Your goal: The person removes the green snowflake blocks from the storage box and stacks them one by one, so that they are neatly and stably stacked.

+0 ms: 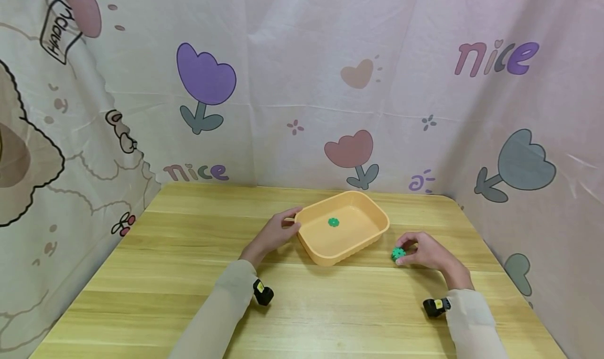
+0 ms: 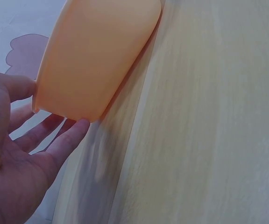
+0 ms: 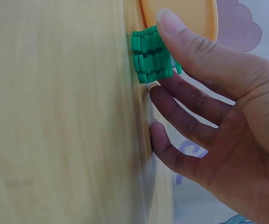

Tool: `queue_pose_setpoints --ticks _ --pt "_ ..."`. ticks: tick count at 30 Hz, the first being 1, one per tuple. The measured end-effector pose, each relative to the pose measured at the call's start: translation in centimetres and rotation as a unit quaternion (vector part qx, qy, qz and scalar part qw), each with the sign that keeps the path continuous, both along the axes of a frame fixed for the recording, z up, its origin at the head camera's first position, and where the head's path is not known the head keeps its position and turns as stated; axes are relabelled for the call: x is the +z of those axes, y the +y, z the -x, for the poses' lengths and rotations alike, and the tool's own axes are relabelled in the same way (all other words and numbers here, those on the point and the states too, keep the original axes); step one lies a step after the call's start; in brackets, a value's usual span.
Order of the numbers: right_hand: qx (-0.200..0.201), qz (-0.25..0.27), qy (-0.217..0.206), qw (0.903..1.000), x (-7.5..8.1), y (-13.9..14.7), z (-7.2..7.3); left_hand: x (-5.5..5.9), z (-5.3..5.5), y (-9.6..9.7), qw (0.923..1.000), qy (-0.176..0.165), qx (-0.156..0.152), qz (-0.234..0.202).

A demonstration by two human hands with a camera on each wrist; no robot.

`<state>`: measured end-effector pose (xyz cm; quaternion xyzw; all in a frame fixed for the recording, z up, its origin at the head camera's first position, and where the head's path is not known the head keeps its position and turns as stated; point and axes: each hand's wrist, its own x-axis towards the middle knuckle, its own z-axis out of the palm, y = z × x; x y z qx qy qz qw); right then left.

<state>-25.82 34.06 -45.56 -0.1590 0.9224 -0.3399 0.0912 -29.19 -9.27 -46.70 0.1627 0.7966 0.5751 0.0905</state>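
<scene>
A shallow yellow-orange plastic tray stands on the table, with one green notched disc lying flat inside it. My left hand holds the tray's left end, fingertips at the rim and along the outer wall. In the left wrist view, the tray wall fills the space beyond the fingers. To the right of the tray, my right hand pinches a short stack of green notched discs between thumb and fingers, low over the table. The other fingers of that hand curve loosely below the stack in the right wrist view.
The wood-grain table reaches back to a printed cloth hung behind it and at both sides. A small black camera sits on each wrist, the left camera and the right camera.
</scene>
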Motion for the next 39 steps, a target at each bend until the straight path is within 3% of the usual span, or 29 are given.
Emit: queue_pose_setpoints --ticks 23,39 --pt "0.005 0.012 -0.019 0.9997 0.46 -0.11 -0.38 -0.18 0.27 -0.05 1.0 0.002 -0.007 -0.004" --pt "0.033 0.011 -0.024 0.9991 0.05 0.47 -0.16 -0.15 0.11 0.01 1.0 0.006 -0.002 0.005"
